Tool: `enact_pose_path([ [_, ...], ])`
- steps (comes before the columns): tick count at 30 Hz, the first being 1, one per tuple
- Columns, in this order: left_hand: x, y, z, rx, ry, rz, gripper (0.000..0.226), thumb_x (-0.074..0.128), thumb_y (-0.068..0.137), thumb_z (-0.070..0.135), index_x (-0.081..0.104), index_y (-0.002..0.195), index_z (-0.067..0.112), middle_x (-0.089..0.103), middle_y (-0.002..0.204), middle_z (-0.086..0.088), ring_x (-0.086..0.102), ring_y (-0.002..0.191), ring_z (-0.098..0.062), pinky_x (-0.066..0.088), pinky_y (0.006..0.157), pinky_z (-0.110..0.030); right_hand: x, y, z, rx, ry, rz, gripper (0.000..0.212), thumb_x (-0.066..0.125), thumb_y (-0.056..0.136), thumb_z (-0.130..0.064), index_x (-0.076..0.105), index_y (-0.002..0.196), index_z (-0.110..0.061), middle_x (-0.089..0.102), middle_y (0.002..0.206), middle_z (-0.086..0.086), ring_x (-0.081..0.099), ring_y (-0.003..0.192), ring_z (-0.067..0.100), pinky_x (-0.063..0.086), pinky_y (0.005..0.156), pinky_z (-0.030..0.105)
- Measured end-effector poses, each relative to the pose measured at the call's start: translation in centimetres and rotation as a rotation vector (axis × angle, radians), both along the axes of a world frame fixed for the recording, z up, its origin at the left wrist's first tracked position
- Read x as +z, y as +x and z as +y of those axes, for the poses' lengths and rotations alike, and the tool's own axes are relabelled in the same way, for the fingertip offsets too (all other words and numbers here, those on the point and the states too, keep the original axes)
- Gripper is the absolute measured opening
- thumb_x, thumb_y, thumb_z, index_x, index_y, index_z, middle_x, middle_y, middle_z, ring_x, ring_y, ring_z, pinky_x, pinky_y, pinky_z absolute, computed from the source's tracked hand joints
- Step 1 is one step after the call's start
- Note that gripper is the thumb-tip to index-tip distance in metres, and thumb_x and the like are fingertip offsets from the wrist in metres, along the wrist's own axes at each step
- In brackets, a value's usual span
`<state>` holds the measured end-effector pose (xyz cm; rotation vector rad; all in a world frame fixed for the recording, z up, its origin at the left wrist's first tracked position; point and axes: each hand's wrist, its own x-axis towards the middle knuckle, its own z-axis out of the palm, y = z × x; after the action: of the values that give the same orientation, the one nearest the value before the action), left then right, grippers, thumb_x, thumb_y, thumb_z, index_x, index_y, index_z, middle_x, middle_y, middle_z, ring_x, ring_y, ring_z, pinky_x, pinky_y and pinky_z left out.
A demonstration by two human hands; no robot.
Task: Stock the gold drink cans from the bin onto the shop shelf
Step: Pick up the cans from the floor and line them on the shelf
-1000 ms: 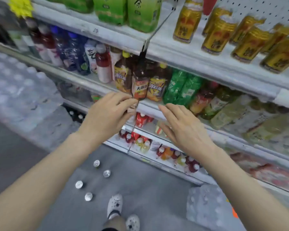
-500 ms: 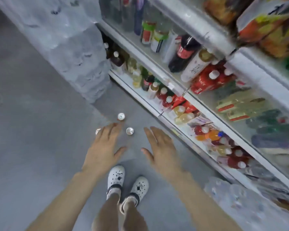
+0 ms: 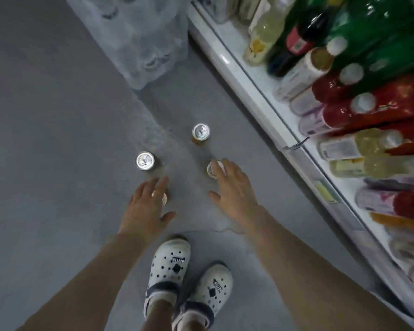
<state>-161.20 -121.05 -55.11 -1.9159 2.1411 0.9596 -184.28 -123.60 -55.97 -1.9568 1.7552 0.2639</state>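
gold cans: four upright on the grey floor, silver tops up, no bin in view
left hand: fingers spread, palm down over the nearest can, nothing gripped yet
right hand: also spread and empty, fingertips over the rim of a second can; contact unclear
free cans: one just beyond the left hand, another beyond the right, well apart from each other
handling: likely full, so some heft; rigid, smooth metal, can slip or dent if dropped
grip: wrap round the side wall from above, not the lid
shelf: right of the cans, packed with bottles; no gap visible here
obstacles: white clogs near the cans, wrapped pack further off; reach is clear
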Motion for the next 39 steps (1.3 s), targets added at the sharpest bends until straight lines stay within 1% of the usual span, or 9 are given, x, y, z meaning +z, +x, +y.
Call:
enact_pose_path([
  [6, -10.4, 0.2, 0.4, -0.036, 0.105, -0.108, 0.087, 0.076, 0.074, 0.032, 0.030, 0.147, 0.020, 0.034, 0.148, -0.008, 0.030, 0.135, -0.033, 0.039, 0.102, -0.049, -10.9, 0.2, -2.1, 0.038, 0.028, 0.057, 0.083, 0.072, 0.081, -0.036, 0.028, 0.149, -0.017, 0.031, 0.148, 0.014, 0.033, 0.132, 0.033, 0.041, 0.100, 0.045],
  [8, -12.6, 0.3, 0.6, -0.024, 0.140, -0.104, 0.084, 0.078, 0.071, 0.021, 0.036, 0.144, 0.017, 0.037, 0.145, -0.011, 0.032, 0.131, -0.036, 0.042, 0.100, -0.050, -13.0, 0.2, -2.3, 0.028, 0.052, 0.042, 0.079, 0.073, 0.080, -0.022, 0.031, 0.147, -0.017, 0.031, 0.146, 0.013, 0.036, 0.129, 0.033, 0.045, 0.096, 0.043],
  [11, -14.4, 0.4, 0.8, -0.003, 0.097, -0.091, 0.063, 0.074, 0.067, -0.001, 0.055, 0.127, 0.009, 0.049, 0.130, -0.015, 0.045, 0.112, -0.042, 0.050, 0.087, -0.047, -14.5, 0.0, -2.3, -0.016, 0.051, -0.013, 0.070, 0.067, 0.079, 0.000, 0.039, 0.142, -0.015, 0.033, 0.143, 0.013, 0.038, 0.122, 0.033, 0.049, 0.089, 0.040],
  [16, -12.6, -0.2, 0.4, 0.065, 0.061, -0.044, 0.051, 0.075, 0.066, -0.001, 0.063, 0.115, 0.008, 0.058, 0.117, -0.016, 0.054, 0.093, -0.043, 0.049, 0.077, -0.044, -12.6, -0.3, -1.1, -0.127, 0.021, -0.127, 0.065, 0.074, 0.077, -0.004, 0.048, 0.135, -0.013, 0.044, 0.131, 0.015, 0.048, 0.109, 0.036, 0.048, 0.087, 0.041],
  [19, -8.6, -1.7, -0.2, 0.104, 0.059, 0.013, 0.051, 0.077, 0.067, 0.006, 0.057, 0.113, 0.010, 0.055, 0.116, -0.012, 0.056, 0.093, -0.038, 0.047, 0.074, -0.040, -8.6, -0.6, 0.7, -0.283, 0.008, -0.262, 0.062, 0.078, 0.077, -0.014, 0.051, 0.132, -0.015, 0.049, 0.127, 0.013, 0.052, 0.105, 0.033, 0.049, 0.089, 0.044],
  [27, 9.3, -6.0, -1.9, 0.156, 0.035, 0.170, 0.056, 0.076, 0.067, 0.020, 0.049, 0.116, 0.018, 0.053, 0.115, -0.004, 0.057, 0.095, -0.027, 0.045, 0.072, -0.034, 9.9, -2.9, 4.0, -0.777, -0.002, -0.509, 0.068, 0.076, 0.076, -0.037, 0.043, 0.133, -0.022, 0.049, 0.125, -0.003, 0.052, 0.112, 0.016, 0.048, 0.095, 0.031],
  [30, 16.9, -7.2, -2.5, 0.079, -0.009, 0.245, 0.061, 0.078, 0.064, 0.019, 0.049, 0.117, 0.014, 0.058, 0.107, -0.005, 0.053, 0.099, -0.027, 0.039, 0.076, -0.030, 17.8, -4.2, 4.4, -0.945, -0.044, -0.584, 0.064, 0.078, 0.075, -0.032, 0.047, 0.130, -0.022, 0.053, 0.122, -0.005, 0.056, 0.109, 0.009, 0.045, 0.087, 0.011],
  [35, 31.0, -9.8, -4.1, 0.044, -0.043, 0.320, 0.061, 0.080, 0.072, 0.030, 0.051, 0.122, 0.011, 0.061, 0.104, -0.007, 0.056, 0.100, -0.028, 0.040, 0.082, -0.031, 32.0, -6.3, 5.4, -1.013, -0.165, -0.698, 0.047, 0.074, 0.083, -0.027, 0.051, 0.122, -0.016, 0.058, 0.113, -0.005, 0.057, 0.095, -0.012, 0.041, 0.072, 0.001],
  [39, 42.1, -12.2, -5.2, -0.101, -0.034, 0.377, 0.064, 0.079, 0.071, 0.040, 0.050, 0.125, 0.022, 0.052, 0.103, 0.005, 0.054, 0.106, -0.023, 0.035, 0.080, -0.024, 43.5, -8.0, 7.7, -1.037, -0.243, -0.695, 0.038, 0.065, 0.090, -0.035, 0.043, 0.122, -0.030, 0.050, 0.107, -0.023, 0.050, 0.090, -0.022, 0.038, 0.071, -0.003],
])
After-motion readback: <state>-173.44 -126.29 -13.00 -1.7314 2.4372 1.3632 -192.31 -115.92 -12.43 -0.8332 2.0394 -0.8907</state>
